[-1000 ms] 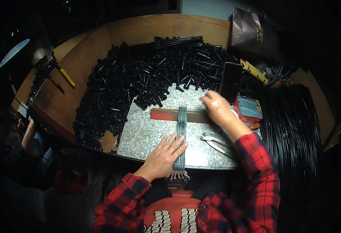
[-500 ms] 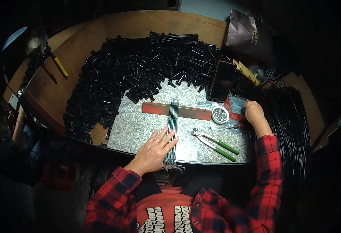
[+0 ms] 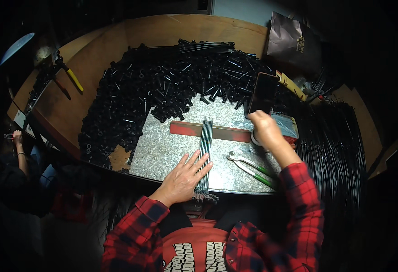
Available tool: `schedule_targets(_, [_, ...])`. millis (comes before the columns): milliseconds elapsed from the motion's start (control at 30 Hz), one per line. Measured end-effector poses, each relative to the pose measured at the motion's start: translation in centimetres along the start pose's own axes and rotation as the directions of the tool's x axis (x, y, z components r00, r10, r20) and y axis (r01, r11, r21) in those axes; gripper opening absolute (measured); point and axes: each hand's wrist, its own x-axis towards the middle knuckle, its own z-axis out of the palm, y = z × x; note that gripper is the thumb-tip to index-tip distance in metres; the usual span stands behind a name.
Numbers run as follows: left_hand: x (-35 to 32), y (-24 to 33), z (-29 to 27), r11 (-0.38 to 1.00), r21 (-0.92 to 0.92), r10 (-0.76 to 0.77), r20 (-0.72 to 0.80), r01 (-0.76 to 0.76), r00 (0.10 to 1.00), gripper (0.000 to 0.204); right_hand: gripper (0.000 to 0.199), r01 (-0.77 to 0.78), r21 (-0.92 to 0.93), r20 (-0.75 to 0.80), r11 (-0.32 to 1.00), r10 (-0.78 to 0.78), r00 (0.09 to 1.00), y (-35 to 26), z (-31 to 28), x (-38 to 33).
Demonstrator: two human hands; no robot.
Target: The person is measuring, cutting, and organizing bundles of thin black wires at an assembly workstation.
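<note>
While pressed flat, left hand (image 3: 183, 177): fingers spread wide, palm down on the near end of the rod bundle (image 3: 204, 156), holding nothing.
Right hand (image 3: 266, 130): curled down over a small round tin (image 3: 256, 138) at the slab's right edge; grip closed or not, cannot tell.
Rod bundle: thin grey-green rods side by side, running from the near slab edge up across the red strip (image 3: 217, 132), touching the left fingertips.
Pliers (image 3: 249, 165): green-handled, on the slab between the two hands, apart from both.
Slab (image 3: 162, 149): speckled grey plate on the desk (image 3: 104, 59).
Black tube pieces (image 3: 162, 86): heaped behind and left of the slab.
Phone (image 3: 262, 93): dark, propped just beyond the right hand.
Long black rods (image 3: 330, 149): stacked right of the right forearm.
Far left: another person's hand (image 3: 16, 136).
</note>
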Motion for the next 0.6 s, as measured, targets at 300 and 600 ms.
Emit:
schedule_targets(300, [0.0, 0.0, -0.1, 0.999, 0.040, 0.002, 0.016, -0.003, 1.000, 0.062, 0.017, 0.090, -0.049, 0.103, 0.995, -0.084, 0.991, -3.2, 5.2, 2.1])
schedule_targets(600, [0.1, 0.0, -0.1, 0.996, 0.086, 0.014, -0.001, -0.014, 1.000, 0.056, 0.016, 0.060, -0.072, 0.105, 0.996, -0.052, 0.993, -2.9, 5.7, 2.1])
